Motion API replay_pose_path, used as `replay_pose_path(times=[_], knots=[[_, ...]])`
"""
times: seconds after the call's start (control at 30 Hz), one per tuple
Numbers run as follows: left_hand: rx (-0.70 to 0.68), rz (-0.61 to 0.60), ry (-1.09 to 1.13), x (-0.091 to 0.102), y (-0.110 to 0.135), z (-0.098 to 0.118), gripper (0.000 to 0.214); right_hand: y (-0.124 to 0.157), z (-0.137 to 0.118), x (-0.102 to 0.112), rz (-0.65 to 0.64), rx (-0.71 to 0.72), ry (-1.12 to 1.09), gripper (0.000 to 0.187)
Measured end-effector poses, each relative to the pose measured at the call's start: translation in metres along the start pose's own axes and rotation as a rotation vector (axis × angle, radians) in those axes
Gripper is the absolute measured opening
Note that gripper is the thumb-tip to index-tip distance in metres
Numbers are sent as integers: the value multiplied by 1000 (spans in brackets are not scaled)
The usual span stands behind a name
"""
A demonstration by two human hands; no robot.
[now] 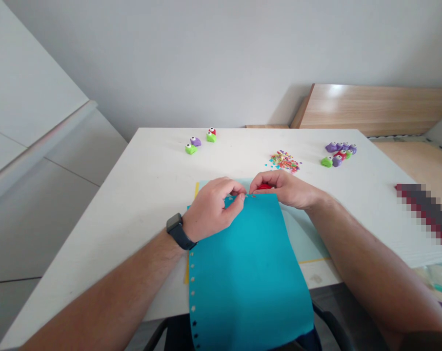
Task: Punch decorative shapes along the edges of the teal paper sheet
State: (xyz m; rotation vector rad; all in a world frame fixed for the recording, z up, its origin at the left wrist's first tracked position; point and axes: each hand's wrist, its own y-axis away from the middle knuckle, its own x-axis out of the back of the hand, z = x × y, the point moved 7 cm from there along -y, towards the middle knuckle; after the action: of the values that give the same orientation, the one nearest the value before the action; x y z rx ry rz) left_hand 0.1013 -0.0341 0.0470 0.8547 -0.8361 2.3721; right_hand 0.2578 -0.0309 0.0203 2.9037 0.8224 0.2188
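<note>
A sheet of bright blue paper (pixel 248 273) hangs over the table's front edge toward me. Small shaped holes run down its left side and along part of its far edge. My left hand (pixel 221 202), with a dark watch at the wrist, pinches the sheet's far edge between thumb and fingers. Just to the right, the fingers of my right hand (pixel 275 187) are closed around a small red paper punch (pixel 265 186) at that same edge. Most of the punch is hidden by the fingers and the paper. Underneath lies a pale blue cutting mat (pixel 307 234) with a yellow border line.
Beyond my right hand lies a heap of colourful paper cut-outs (pixel 285 161). Green, purple and red punches with googly eyes stand at the back left (pixel 211 136) and back right (pixel 340 153). A pixelated dark object (pixel 426 212) covers the right edge.
</note>
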Motion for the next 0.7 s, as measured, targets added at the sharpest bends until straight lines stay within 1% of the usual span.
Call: replay_pose_path(times=[0.23, 0.4, 0.7], knots=[[-3, -1, 19, -4, 2, -1, 12, 0, 1, -2, 0, -11, 32, 30], [-11, -17, 26, -5, 2, -1, 15, -1, -1, -3, -14, 0, 57, 30], [-16, -18, 46, -4, 2, 1, 14, -1, 2, -4, -31, -27, 82, 28]])
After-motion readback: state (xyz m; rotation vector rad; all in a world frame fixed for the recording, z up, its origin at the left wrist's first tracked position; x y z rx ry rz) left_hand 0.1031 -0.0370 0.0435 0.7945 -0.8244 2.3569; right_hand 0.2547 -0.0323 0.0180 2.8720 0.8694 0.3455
